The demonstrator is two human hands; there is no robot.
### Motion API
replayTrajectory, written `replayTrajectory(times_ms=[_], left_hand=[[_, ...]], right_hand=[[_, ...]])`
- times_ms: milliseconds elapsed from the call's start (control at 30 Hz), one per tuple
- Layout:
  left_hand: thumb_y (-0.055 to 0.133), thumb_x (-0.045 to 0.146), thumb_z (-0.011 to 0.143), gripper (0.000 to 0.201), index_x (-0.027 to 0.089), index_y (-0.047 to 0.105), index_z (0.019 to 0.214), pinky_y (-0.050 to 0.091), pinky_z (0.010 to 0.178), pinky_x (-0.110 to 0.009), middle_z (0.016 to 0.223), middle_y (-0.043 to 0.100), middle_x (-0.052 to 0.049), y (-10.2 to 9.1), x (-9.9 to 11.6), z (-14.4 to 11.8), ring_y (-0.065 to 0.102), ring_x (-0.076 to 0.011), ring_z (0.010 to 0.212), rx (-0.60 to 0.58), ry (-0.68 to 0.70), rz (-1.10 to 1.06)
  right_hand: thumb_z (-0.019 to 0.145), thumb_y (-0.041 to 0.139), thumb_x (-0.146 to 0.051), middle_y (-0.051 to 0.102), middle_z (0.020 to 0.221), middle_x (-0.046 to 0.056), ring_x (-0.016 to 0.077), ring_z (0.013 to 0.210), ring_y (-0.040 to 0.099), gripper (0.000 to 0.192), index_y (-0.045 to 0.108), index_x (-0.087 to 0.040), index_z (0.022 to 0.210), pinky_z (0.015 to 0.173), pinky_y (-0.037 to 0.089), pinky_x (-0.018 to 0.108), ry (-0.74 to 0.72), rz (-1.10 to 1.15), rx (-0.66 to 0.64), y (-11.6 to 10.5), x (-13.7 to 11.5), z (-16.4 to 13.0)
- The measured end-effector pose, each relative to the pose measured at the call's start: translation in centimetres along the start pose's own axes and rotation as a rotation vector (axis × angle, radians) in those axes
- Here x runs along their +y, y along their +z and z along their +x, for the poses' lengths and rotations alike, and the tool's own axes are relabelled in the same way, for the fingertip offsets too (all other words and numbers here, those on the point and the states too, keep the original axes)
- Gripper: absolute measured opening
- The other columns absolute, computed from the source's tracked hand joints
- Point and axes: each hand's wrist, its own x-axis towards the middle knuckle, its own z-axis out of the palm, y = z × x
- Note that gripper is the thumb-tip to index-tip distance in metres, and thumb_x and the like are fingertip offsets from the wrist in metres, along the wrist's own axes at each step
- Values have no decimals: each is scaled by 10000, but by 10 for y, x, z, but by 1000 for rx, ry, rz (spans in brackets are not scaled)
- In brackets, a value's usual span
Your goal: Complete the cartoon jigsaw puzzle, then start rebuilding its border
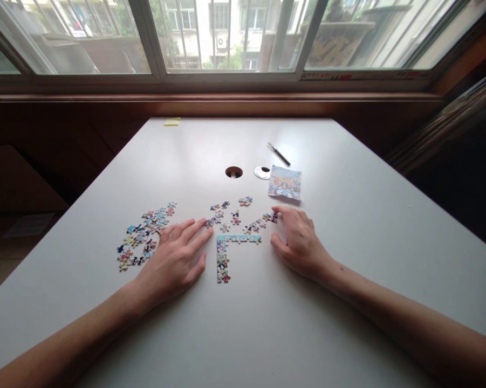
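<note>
My left hand (178,256) rests palm down with fingers spread, between a large heap of loose jigsaw pieces (156,218) and a joined corner of the puzzle (221,258). Its fingertips reach a small cluster of pieces (214,218). That joined corner forms an upside-down L, with a light blue strip along its top. My right hand (297,237) has its index fingertip at the end of a slanting row of pieces (261,223). Thumb and index finger are apart, with nothing visible between them. More loose pieces (235,216) lie above the joined corner.
A creased picture sheet (285,183) lies beyond my right hand, near a pen (279,154). The white table (348,334) has a round cable hole (233,172) with a metal ring cover (262,172) beside it. A yellow note (172,122) sits at the far edge, below the window.
</note>
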Motion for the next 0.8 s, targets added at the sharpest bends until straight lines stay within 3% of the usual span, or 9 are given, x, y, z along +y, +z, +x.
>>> replayTrajectory(times_ms=[800], left_hand=[[438,291,940,494,250,472,1432,281,1119,-519,1539,411,-79,-1,1,0,364,-315,1392,3,-1,-4]], right_hand=[[810,514,-204,598,1233,135,337,1162,509,474,454,-188,1280,951,408,477,4,-21,-10,-1,-1,0]])
